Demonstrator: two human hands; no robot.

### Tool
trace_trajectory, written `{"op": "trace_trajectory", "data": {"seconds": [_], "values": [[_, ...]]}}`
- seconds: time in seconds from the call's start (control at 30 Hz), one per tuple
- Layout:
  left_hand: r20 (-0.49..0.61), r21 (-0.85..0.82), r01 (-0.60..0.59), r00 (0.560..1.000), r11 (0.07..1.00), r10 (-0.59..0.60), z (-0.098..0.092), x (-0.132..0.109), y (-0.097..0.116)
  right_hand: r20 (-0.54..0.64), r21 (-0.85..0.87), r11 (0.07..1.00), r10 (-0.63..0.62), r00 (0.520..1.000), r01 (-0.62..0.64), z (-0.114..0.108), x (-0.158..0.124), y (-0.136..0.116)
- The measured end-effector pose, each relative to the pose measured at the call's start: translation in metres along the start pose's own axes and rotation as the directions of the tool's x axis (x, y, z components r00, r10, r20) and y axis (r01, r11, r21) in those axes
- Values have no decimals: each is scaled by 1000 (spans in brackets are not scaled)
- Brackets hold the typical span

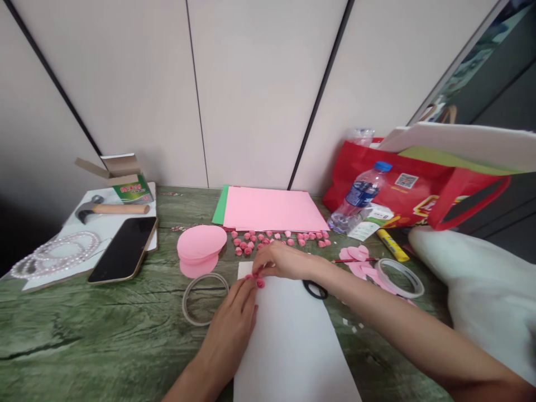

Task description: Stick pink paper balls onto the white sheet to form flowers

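Note:
A long white sheet of card [288,340] lies in front of me. My left hand [232,315] rests along its left edge, fingers stretched out, tips touching the pink at the top. My right hand [282,261] reaches in from the right, thumb and fingers pinched at a small pink paper rose, mostly hidden by the fingers. Just below the pinch, another paper rose [260,283] sits on the card. Behind my right hand, several rolled paper roses [301,240] lie in loose rows. Black-handled scissors [315,289] are partly covered by the card and my right forearm.
Left are tape [185,307], pink paper circles [201,245], a phone [123,249], a hammer [119,209], beads [58,254] and a box [132,190]. Pink sheets [272,207] lie behind. Right are a bottle [360,195], red bag [402,190], glue stick [392,245], another tape roll [419,287] and scraps.

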State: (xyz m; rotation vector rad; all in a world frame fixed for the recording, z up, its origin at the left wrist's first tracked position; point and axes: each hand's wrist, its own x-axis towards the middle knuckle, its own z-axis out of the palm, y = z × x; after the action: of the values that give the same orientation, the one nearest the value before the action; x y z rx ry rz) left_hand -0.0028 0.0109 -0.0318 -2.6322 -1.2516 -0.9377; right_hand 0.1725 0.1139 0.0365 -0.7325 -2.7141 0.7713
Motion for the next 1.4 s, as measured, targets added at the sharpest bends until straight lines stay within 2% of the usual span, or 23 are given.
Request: {"op": "trace_trajectory", "data": {"seconds": [0.13, 0.3, 0.5, 0.77, 1.03, 1.2, 1.4], "values": [[0, 55, -12, 1000, 998, 12, 0, 0, -1, -40, 66, 996, 60, 997, -58, 1, 1, 3], [-13, 34, 5, 1000, 999, -4, 0, 0, -1, -73, 205, 957, 223, 972, -204, 11, 4, 12], [2, -28, 34, 999, 999, -34, 2, 0, -2, -25, 443, 843, 352, 936, -305, 20, 6, 24], [14, -21, 49, 999, 999, -49, 2, -1, -3, 107, 526, 741, 429, 897, -418, 14, 16, 29], [41, -14, 31, 999, 999, -30, -2, 1, -2, 113, 572, 711, 425, 898, -409, 10, 15, 20], [55, 8, 27, 998, 1000, -28, -3, 2, -2, 142, 636, 662, 404, 904, -396, 7, 11, 21], [56, -10, 39, 998, 999, -38, -4, 3, -2, 66, 584, 718, 423, 904, -379, 13, 12, 22]]}}
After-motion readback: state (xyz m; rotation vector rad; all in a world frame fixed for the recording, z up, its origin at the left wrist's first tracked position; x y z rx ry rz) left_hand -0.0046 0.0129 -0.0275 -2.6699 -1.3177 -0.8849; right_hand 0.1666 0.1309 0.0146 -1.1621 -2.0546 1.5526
